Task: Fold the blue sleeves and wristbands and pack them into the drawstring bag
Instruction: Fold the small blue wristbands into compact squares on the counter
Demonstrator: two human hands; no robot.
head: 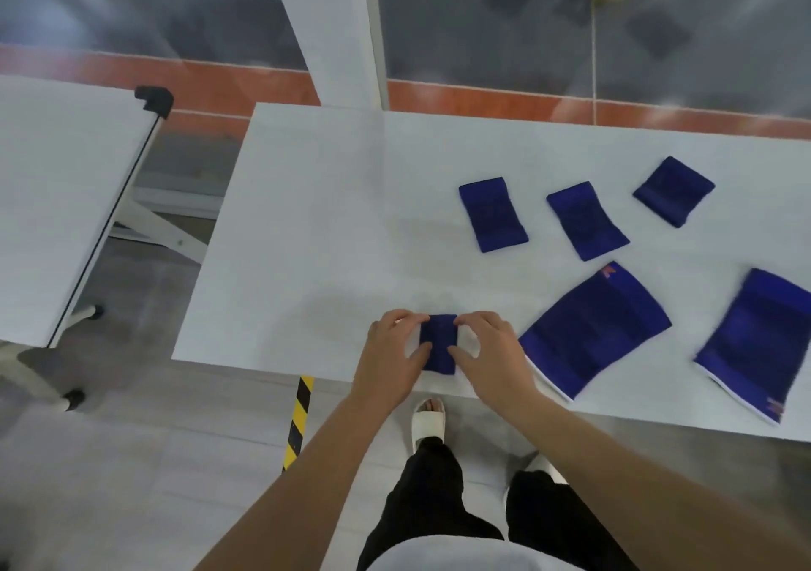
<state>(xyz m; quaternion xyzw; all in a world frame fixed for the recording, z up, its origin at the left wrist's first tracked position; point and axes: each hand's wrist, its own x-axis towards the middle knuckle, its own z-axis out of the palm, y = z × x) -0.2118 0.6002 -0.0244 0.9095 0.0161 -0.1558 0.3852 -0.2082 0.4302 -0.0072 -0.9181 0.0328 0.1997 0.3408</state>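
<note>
Wristband, small and dark blue, lies flat near the front edge of the white table, straight before the person. The left hand pinches its left side, forefinger at the far corner and thumb lower down. The right hand grips the right side in the same way, fingers curled. Farther back and to the right, three like pieces lie flat and apart from one another: the back-left wristband, the middle wristband and the back-right wristband. Just right of the right hand lies the nearer sleeve, larger, flat and tilted. The far sleeve lies beyond it at the right edge of the view. A second table stands on the left.
</note>
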